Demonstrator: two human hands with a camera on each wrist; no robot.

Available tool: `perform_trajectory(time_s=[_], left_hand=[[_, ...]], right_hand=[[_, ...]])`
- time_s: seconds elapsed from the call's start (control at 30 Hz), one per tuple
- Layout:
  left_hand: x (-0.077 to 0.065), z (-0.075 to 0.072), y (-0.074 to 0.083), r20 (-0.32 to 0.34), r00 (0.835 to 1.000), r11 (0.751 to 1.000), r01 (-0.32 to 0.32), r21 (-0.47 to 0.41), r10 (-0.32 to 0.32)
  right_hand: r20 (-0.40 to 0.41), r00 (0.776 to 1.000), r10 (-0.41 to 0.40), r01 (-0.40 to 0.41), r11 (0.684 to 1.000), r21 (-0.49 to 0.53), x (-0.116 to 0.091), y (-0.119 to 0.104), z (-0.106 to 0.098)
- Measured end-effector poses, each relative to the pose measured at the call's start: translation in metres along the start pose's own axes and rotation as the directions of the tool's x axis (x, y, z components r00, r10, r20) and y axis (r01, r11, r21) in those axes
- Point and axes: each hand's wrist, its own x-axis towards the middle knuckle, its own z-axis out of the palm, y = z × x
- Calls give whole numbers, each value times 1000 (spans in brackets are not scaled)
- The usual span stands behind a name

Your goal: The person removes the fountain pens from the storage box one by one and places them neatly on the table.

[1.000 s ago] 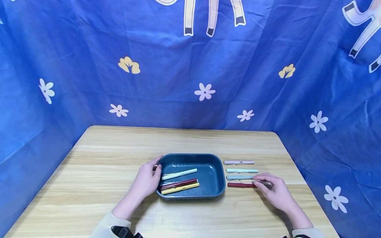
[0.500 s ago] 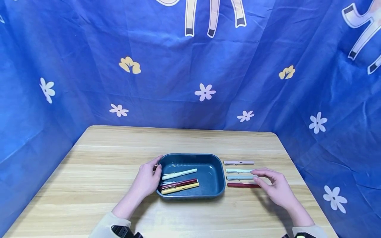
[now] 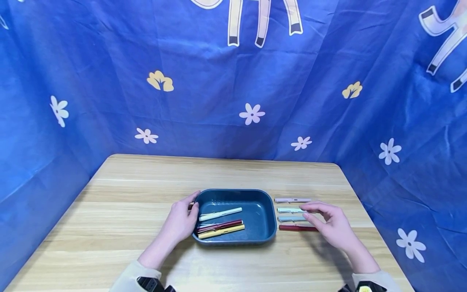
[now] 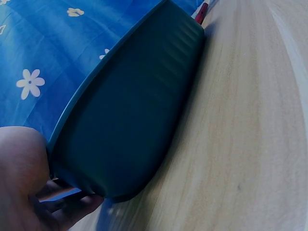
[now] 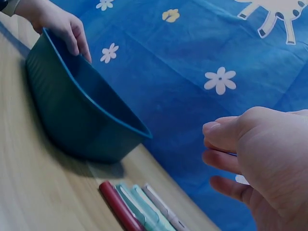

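Note:
My left hand [image 3: 181,219] grips the left end of a dark teal box [image 3: 270,235], thumb and fingers about its wall. Inside lie a white pen [image 3: 222,213], a dark red pen [image 3: 228,223], a yellow pen [image 3: 226,231] and a partly hidden pale one. Right of the box, several pens form a column: lilac [image 3: 290,200], mint [image 3: 288,210], light blue [image 3: 290,219] and red [image 3: 295,228]. My right hand [image 3: 333,225] hovers over the right ends of the middle pens, thumb and fingers apart. In the right wrist view that hand [image 5: 269,159] appears raised off the pens [image 5: 122,207], holding nothing visible.
The wooden table [image 3: 146,174] runs back to a blue patterned curtain [image 3: 204,101], which also hangs at both sides. Bare wood shows in front of the box and to its left.
My right hand has left the red pen's right end and moved up and slightly left, over the mint and light blue pens. The left hand and box have stayed put.

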Motion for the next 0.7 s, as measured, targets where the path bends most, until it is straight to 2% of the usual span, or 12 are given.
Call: perform_trajectory(time_s=[0.47,0.7], left_hand=[[0,0,-2,-9,1000,1000,0,12,1],[-1,0,-2,-3,1000,1000,7,-8,-7]], right_hand=[[53,998,-29,27,999,37,23,-13,26],[69,996,-54,47,995,92,34,-14,42]])
